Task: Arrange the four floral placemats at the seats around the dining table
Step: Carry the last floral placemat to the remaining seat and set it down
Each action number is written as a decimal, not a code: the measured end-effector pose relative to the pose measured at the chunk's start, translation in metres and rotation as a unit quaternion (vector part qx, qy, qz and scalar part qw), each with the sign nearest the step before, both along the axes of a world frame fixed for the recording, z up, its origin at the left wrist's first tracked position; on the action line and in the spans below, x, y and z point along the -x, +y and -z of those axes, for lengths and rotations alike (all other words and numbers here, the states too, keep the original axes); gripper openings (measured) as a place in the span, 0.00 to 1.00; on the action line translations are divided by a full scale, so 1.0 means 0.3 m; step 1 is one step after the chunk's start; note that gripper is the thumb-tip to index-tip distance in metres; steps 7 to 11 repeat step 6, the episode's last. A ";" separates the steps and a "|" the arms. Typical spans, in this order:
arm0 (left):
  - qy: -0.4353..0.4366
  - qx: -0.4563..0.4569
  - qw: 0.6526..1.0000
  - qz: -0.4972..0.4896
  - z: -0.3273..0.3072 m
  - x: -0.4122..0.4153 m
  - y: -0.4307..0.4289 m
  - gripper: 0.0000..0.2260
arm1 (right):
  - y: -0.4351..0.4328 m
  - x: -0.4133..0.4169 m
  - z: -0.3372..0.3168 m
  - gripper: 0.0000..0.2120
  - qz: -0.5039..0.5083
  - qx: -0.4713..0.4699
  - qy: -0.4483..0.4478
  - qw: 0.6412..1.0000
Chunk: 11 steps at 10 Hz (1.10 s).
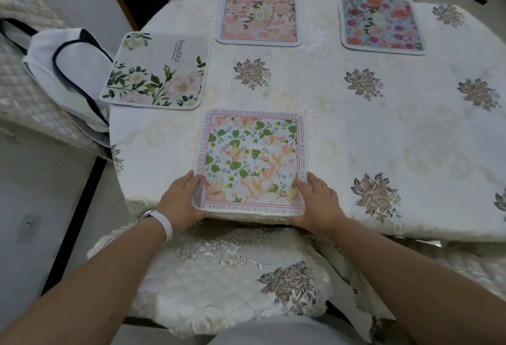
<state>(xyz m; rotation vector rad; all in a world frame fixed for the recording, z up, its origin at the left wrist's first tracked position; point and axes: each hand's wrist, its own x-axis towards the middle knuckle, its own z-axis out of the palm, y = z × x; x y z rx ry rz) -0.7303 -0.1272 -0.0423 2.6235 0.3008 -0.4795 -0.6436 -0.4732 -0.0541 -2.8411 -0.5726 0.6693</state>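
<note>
Left hand [182, 202] and right hand [317, 202], well apart, each clasp a near corner of the square, text-bordered placemat [250, 162] lying flat at lower centre, on the embroidered tablecloth [383, 131]. White-rose placemat [156, 70] at upper left; pink placemat [258, 17] at top centre; blue-ground placemat [382, 25] at upper right. Quilted chair seat [232, 276] below
</note>
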 end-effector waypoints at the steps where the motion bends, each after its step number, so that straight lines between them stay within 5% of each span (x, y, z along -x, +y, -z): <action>1: 0.004 -0.007 1.000 -0.002 0.012 0.006 -0.001 0.44 | -0.006 0.002 0.003 0.51 -0.001 -0.005 -0.009 1.000; 4: 0.027 -0.032 0.999 -0.026 -0.036 0.014 -0.040 0.39 | -0.008 -0.013 -0.024 0.48 -0.017 -0.007 0.006 1.000; 6: -0.114 -0.027 0.992 -0.053 -0.193 0.042 -0.058 0.25 | -0.011 -0.083 -0.138 0.40 -0.026 -0.040 0.006 0.999; 11: -0.114 -0.027 0.992 -0.053 -0.193 0.042 -0.058 0.25 | -0.011 -0.083 -0.138 0.40 -0.026 -0.040 0.006 0.999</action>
